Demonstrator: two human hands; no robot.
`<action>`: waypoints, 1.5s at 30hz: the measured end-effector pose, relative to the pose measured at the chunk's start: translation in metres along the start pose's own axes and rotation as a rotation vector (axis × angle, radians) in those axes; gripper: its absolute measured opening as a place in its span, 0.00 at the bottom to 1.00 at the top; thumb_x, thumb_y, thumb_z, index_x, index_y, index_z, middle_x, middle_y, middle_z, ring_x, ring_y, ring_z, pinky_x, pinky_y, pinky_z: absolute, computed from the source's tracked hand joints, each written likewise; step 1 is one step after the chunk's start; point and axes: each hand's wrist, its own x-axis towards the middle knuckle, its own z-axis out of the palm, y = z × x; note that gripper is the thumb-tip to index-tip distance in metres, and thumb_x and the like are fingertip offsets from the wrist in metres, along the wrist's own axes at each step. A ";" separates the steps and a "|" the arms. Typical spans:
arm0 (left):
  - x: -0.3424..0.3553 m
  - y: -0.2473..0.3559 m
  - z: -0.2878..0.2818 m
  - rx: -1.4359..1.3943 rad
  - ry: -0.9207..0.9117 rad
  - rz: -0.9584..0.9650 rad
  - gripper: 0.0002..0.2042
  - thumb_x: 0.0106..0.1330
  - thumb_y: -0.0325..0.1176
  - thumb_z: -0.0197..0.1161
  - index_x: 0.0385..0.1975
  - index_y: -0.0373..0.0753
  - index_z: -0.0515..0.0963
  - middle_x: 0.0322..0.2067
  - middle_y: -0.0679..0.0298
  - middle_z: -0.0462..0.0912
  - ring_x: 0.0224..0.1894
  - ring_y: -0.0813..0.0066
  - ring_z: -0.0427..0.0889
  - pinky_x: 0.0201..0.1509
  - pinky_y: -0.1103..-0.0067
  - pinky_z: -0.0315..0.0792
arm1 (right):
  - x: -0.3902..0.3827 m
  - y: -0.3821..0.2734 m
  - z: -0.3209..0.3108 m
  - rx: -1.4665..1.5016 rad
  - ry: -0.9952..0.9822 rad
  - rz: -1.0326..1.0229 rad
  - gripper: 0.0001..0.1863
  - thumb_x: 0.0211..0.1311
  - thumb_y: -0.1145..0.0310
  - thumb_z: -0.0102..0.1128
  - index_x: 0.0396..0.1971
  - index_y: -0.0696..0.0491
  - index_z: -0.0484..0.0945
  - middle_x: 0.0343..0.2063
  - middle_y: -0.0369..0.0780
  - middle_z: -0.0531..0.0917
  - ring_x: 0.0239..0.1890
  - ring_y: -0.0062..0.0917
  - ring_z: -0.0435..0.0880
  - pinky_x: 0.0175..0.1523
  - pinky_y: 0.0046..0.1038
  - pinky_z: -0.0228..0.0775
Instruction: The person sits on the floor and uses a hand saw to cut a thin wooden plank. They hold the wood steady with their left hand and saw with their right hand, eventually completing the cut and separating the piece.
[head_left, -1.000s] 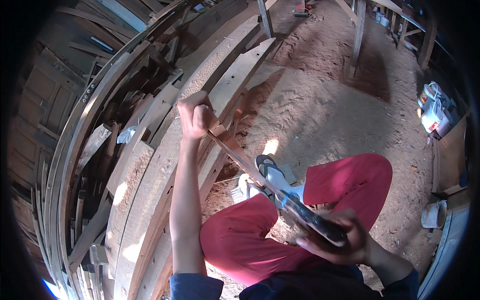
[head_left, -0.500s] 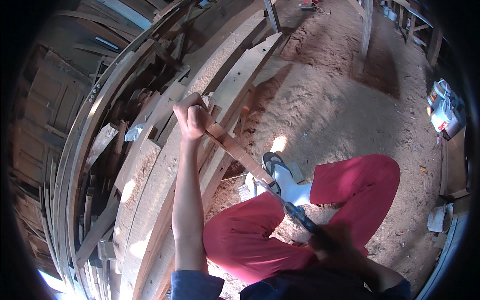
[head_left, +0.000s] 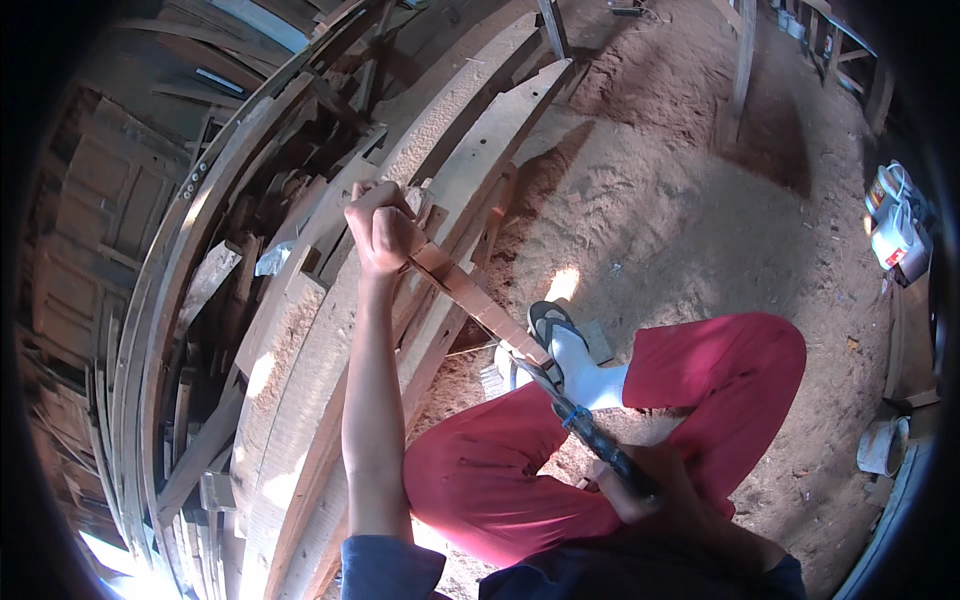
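My left hand (head_left: 380,232) is closed in a fist around the upper end of a narrow wooden strip (head_left: 478,302), above the pale planks. Several lines cross the strip, which slants down to the right toward my feet. Lower right, my right hand (head_left: 645,482) is wrapped round the dark handle of a long tool (head_left: 598,434) with a blue band and a metal front end. That metal end meets or overlaps the strip's lower end; its exact kind and the contact are hard to make out. Sandalled feet (head_left: 560,335) in white socks lie just beyond.
Long pale planks (head_left: 400,270) with sawdust are stacked along my left. Further left stand scrap boards and a panelled wooden door (head_left: 100,200). Sawdust covers the floor (head_left: 680,240). At the right edge are white containers (head_left: 895,225) and a white bucket (head_left: 882,445). A post (head_left: 742,70) rises at the back.
My right hand and the tool have shifted slightly left, and the tool slants more steeply. My left hand keeps its hold on the strip. The whole view has shifted a little.
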 end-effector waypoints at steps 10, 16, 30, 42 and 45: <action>0.024 0.016 0.013 0.058 -0.032 0.110 0.13 0.38 0.23 0.61 0.17 0.39 0.60 0.14 0.65 0.66 0.17 0.62 0.68 0.28 0.64 0.60 | 0.001 -0.058 -0.066 -0.277 -0.021 -0.080 0.08 0.59 0.72 0.69 0.24 0.55 0.79 0.14 0.34 0.78 0.16 0.17 0.76 0.23 0.26 0.64; 0.012 0.021 0.014 0.136 -0.072 -0.038 0.10 0.50 0.37 0.52 0.15 0.37 0.71 0.20 0.53 0.79 0.20 0.50 0.73 0.44 0.61 0.66 | 0.015 -0.124 -0.112 0.007 -0.230 0.319 0.13 0.55 0.75 0.71 0.17 0.53 0.75 0.14 0.31 0.75 0.16 0.12 0.71 0.22 0.23 0.59; 0.021 0.032 0.022 -0.096 -0.038 -0.324 0.20 0.58 0.40 0.49 0.09 0.32 0.68 0.12 0.46 0.71 0.20 0.39 0.70 0.48 0.56 0.70 | 0.015 -0.094 -0.025 0.328 0.491 0.327 0.09 0.61 0.71 0.59 0.33 0.63 0.78 0.20 0.40 0.78 0.17 0.20 0.75 0.22 0.25 0.66; 0.009 0.035 0.017 -0.081 -0.023 -0.382 0.20 0.60 0.40 0.51 0.13 0.31 0.73 0.15 0.44 0.74 0.24 0.41 0.75 0.38 0.55 0.70 | 0.029 -0.130 -0.067 0.067 0.171 0.294 0.05 0.67 0.69 0.51 0.35 0.55 0.72 0.10 0.29 0.60 0.07 0.15 0.56 0.12 0.21 0.49; 0.004 0.031 0.014 -0.101 0.081 -0.391 0.19 0.58 0.40 0.51 0.12 0.31 0.73 0.15 0.43 0.74 0.23 0.41 0.75 0.36 0.55 0.69 | 0.024 -0.146 -0.068 0.179 0.238 0.367 0.09 0.61 0.70 0.56 0.38 0.59 0.75 0.15 0.33 0.69 0.13 0.17 0.67 0.21 0.23 0.66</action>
